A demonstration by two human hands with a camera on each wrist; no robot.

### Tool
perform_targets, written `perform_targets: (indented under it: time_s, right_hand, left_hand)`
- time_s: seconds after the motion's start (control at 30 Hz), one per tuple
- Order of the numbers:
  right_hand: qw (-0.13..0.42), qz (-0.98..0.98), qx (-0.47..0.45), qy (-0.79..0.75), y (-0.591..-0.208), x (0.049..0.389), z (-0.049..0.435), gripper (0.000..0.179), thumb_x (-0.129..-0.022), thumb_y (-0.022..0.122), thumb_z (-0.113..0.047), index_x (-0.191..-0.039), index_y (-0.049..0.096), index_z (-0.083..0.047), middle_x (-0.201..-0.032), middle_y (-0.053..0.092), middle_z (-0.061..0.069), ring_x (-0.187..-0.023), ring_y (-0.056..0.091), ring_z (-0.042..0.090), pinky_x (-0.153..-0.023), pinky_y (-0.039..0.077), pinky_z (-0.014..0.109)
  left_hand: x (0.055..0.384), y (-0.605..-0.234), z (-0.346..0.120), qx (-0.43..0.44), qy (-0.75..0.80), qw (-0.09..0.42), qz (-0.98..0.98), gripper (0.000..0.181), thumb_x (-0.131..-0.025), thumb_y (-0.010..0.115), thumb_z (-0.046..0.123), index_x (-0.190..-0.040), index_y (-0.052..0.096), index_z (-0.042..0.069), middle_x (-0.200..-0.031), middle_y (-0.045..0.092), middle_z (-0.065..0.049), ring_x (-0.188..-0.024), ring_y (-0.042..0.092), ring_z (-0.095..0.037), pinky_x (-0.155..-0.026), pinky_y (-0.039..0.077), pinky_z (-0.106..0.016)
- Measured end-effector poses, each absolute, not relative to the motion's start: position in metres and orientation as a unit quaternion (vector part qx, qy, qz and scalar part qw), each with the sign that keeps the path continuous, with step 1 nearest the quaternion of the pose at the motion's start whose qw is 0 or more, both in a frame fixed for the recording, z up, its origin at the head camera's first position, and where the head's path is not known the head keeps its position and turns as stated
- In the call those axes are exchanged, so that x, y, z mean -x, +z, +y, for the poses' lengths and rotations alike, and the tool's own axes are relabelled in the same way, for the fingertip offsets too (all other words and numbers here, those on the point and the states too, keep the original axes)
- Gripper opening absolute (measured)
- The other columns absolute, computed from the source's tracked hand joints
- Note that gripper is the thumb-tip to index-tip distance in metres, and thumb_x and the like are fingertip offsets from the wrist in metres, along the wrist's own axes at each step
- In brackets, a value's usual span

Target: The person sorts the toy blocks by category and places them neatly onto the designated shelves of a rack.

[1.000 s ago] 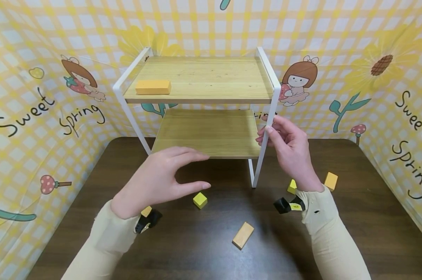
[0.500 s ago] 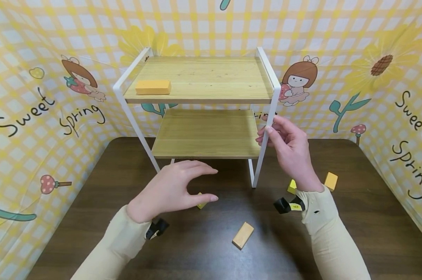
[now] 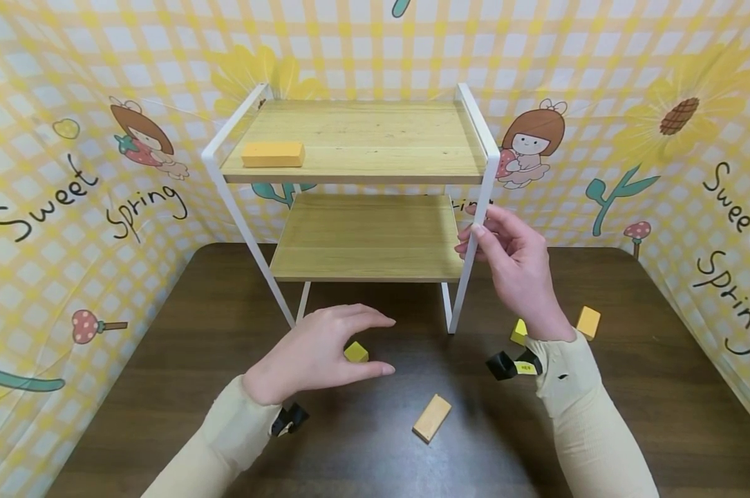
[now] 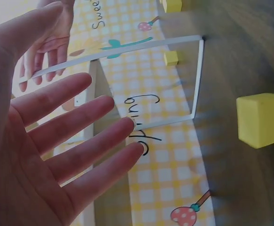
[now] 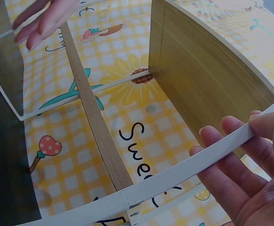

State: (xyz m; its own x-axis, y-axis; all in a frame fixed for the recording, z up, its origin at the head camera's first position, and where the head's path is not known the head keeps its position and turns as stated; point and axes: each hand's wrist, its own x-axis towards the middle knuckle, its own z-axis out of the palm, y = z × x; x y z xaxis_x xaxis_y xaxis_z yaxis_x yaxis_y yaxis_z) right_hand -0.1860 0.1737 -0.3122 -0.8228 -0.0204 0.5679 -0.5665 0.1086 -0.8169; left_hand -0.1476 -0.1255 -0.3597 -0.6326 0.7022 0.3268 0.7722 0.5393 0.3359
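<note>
A two-tier shelf with wood-look boards (image 3: pixel 362 238) and a white frame stands on the dark table. My right hand (image 3: pixel 524 270) grips its right front post (image 3: pixel 482 197) between thumb and fingers, as the right wrist view also shows. My left hand (image 3: pixel 325 354) hovers in front of the shelf, thumb and fingers spread and nothing between them. Beyond that gap, down on the table, lies a yellow cube (image 3: pixel 357 353), partly covered by the hand. In the left wrist view the yellow cube (image 4: pixel 261 120) sits apart from the extended fingers (image 4: pixel 99 150).
An orange block (image 3: pixel 273 154) lies at the top board's front left. Another wooden block (image 3: pixel 432 418) rests near the table's front. By my right wrist are a yellow block (image 3: pixel 519 332), partly hidden, and an orange block (image 3: pixel 589 322). Patterned cloth (image 3: pixel 375 41) walls surround the table.
My left hand has moved right and toward the front, away from the lower board, staying spread. My right hand and the shelf have kept their place.
</note>
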Motion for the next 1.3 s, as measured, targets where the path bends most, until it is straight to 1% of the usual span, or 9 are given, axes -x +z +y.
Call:
perform_targets:
  time_s: [0.17, 0.3, 0.4, 0.53, 0.7, 0.8, 0.9, 1.13, 1.3]
  right_hand:
    - [0.218, -0.714, -0.208, 0.632, -0.313, 0.186, 0.174, 0.026, -0.104, 0.058, -0.004, -0.128, 0.066, 0.000, -0.097, 0.070, 0.016, -0.080, 0.072, 0.028, -0.079, 0.062, 0.035]
    - [0.222, -0.710, -0.215, 0.633, -0.313, 0.187, 0.173, 0.026, -0.104, 0.058, -0.004, -0.128, 0.066, 0.001, -0.096, 0.070, 0.017, -0.079, 0.073, 0.030, -0.077, 0.063, 0.036]
    - [0.225, -0.709, -0.218, 0.632, -0.313, 0.187, 0.173, 0.026, -0.104, 0.058, -0.004, -0.128, 0.066, 0.002, -0.096, 0.070, 0.017, -0.079, 0.073, 0.031, -0.077, 0.063, 0.037]
    - [0.226, -0.711, -0.217, 0.629, -0.313, 0.187, 0.174, 0.025, -0.104, 0.058, -0.004, -0.128, 0.066, 0.002, -0.096, 0.070, 0.017, -0.079, 0.073, 0.031, -0.077, 0.063, 0.037]
    - [0.221, -0.710, -0.217, 0.632, -0.313, 0.187, 0.173, 0.026, -0.104, 0.058, -0.003, -0.128, 0.065, 0.004, -0.096, 0.070, 0.017, -0.079, 0.072, 0.028, -0.078, 0.063, 0.037]
    - [0.221, -0.710, -0.215, 0.633, -0.313, 0.187, 0.173, 0.026, -0.104, 0.058, -0.003, -0.128, 0.065, 0.004, -0.096, 0.070, 0.017, -0.079, 0.072, 0.026, -0.078, 0.063, 0.038]
    - [0.222, -0.709, -0.216, 0.634, -0.313, 0.186, 0.173, 0.026, -0.104, 0.058, -0.003, -0.128, 0.065, 0.003, -0.096, 0.070, 0.017, -0.079, 0.073, 0.026, -0.078, 0.063, 0.038]
    - [0.220, -0.710, -0.212, 0.635, -0.313, 0.186, 0.173, 0.026, -0.104, 0.057, -0.003, -0.128, 0.064, 0.004, -0.096, 0.070, 0.017, -0.079, 0.073, 0.024, -0.078, 0.063, 0.035]
    - [0.218, -0.706, -0.213, 0.638, -0.313, 0.186, 0.172, 0.026, -0.104, 0.058, -0.003, -0.128, 0.065, 0.004, -0.096, 0.070, 0.018, -0.079, 0.073, 0.026, -0.078, 0.063, 0.036]
  left_hand:
    - [0.145, -0.371, -0.121, 0.423, -0.239, 0.050, -0.872, 0.060, -0.088, 0.069, 0.065, -0.128, 0.070, 0.021, -0.124, 0.065, 0.011, -0.116, 0.060, -0.004, -0.100, 0.051, -0.028]
    - [0.143, -0.380, -0.115, 0.428, -0.246, 0.032, -0.869, 0.056, -0.089, 0.071, 0.063, -0.127, 0.071, 0.022, -0.123, 0.065, 0.013, -0.114, 0.060, -0.002, -0.099, 0.051, -0.026]
    - [0.141, -0.384, -0.110, 0.441, -0.251, 0.027, -0.861, 0.053, -0.089, 0.073, 0.059, -0.126, 0.071, 0.021, -0.121, 0.066, 0.013, -0.113, 0.060, -0.001, -0.098, 0.051, -0.026]
    - [0.138, -0.392, -0.101, 0.461, -0.246, 0.008, -0.853, 0.053, -0.091, 0.072, 0.057, -0.127, 0.071, 0.017, -0.121, 0.068, 0.009, -0.112, 0.061, -0.002, -0.097, 0.052, -0.026]
    - [0.131, -0.404, -0.092, 0.470, -0.234, -0.022, -0.851, 0.055, -0.092, 0.071, 0.057, -0.127, 0.071, 0.014, -0.121, 0.068, 0.008, -0.112, 0.061, -0.001, -0.096, 0.051, -0.022]
    - [0.128, -0.409, -0.087, 0.475, -0.222, -0.030, -0.851, 0.056, -0.093, 0.070, 0.057, -0.127, 0.071, 0.013, -0.121, 0.067, 0.009, -0.113, 0.061, -0.001, -0.098, 0.050, -0.021]
    - [0.124, -0.412, -0.081, 0.482, -0.211, -0.036, -0.849, 0.055, -0.093, 0.070, 0.056, -0.126, 0.071, 0.013, -0.120, 0.068, 0.007, -0.112, 0.062, -0.002, -0.098, 0.050, -0.021]
    - [0.114, -0.417, -0.069, 0.490, -0.188, -0.031, -0.851, 0.047, -0.091, 0.072, 0.056, -0.121, 0.073, 0.019, -0.110, 0.070, 0.010, -0.099, 0.063, 0.000, -0.086, 0.054, -0.021]
    - [0.110, -0.422, -0.063, 0.476, -0.178, -0.032, -0.861, 0.045, -0.090, 0.073, 0.055, -0.119, 0.074, 0.020, -0.105, 0.069, 0.011, -0.090, 0.060, 0.001, -0.077, 0.053, -0.019]
